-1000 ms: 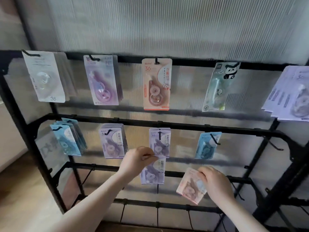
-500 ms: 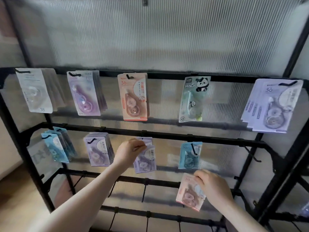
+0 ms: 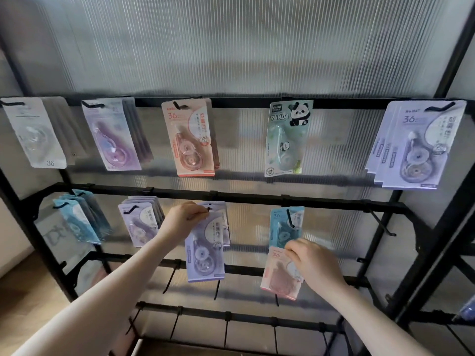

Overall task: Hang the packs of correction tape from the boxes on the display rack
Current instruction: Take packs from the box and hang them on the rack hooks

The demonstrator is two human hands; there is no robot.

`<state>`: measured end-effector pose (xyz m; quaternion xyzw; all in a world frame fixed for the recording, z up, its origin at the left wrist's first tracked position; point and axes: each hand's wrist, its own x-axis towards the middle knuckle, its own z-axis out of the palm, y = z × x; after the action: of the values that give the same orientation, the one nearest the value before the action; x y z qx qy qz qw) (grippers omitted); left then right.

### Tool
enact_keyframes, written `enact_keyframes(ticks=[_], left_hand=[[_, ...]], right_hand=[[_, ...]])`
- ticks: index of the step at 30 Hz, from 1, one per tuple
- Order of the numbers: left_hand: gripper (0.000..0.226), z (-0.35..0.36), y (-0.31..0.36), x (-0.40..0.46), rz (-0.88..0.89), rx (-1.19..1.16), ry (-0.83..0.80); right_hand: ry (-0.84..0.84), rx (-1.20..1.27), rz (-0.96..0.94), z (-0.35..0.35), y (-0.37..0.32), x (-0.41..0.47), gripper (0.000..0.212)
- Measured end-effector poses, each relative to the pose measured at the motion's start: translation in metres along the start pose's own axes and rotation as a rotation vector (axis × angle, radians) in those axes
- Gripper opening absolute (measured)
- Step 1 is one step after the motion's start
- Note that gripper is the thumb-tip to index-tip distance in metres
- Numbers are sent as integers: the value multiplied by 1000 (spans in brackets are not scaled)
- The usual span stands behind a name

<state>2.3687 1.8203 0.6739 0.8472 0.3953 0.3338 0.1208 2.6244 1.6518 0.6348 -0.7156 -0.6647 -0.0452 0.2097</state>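
Display rack [image 3: 257, 197]: we see a black metal frame with horizontal bars and forward-pointing hooks, standing before a ribbed translucent panel [image 3: 231, 47].
Left hand [image 3: 183, 220]: our left grip is closed in a pinch on the top edge of a lilac pack [image 3: 204, 253], at the middle hook of the second bar. Whether the pack's hole is already over the hook, we cannot tell.
Lilac pack: it hangs down from the pinch, slightly tilted, in front of other lilac packs [image 3: 223, 222] on the same hook.
Right hand [image 3: 314, 263]: our right grip is closed on the upper right corner of a pink pack [image 3: 279, 278], fingers curled over its face.
Pink pack: held just below the blue pack [image 3: 285, 226], its top edge overlapping that pack's lower edge; its lower part lies across the third bar. It is on no hook that we can see.
Top bar, left to right: a white stack [image 3: 33, 134], a purple stack [image 3: 113, 134], an orange-pink pack [image 3: 190, 140], a panda pack [image 3: 285, 140] and a lavender stack [image 3: 416, 147], each on its own hook.
Second bar, left to right: a blue stack [image 3: 77, 222], a pale purple stack [image 3: 140, 222], the lilac packs, the blue pack, then a bare hook [image 3: 380, 222] at the right.
Lower bars: bare hooks [image 3: 169, 277] point toward us.
Floor [image 3: 28, 299]: wooden boards show at the near left.
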Motion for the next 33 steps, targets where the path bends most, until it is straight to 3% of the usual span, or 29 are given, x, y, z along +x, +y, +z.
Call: enact_keyframes(ticks=[15, 24, 33], left_hand=[[21, 8, -20, 1, -38, 1, -67], [25, 21, -16, 14, -68, 60, -85], [21, 23, -13, 16, -120, 28, 17]], right_hand=[[-5, 3, -27, 3, 3, 14, 16], [20, 2, -22, 0, 11, 14, 24], [13, -19, 24, -7, 27, 6, 26]])
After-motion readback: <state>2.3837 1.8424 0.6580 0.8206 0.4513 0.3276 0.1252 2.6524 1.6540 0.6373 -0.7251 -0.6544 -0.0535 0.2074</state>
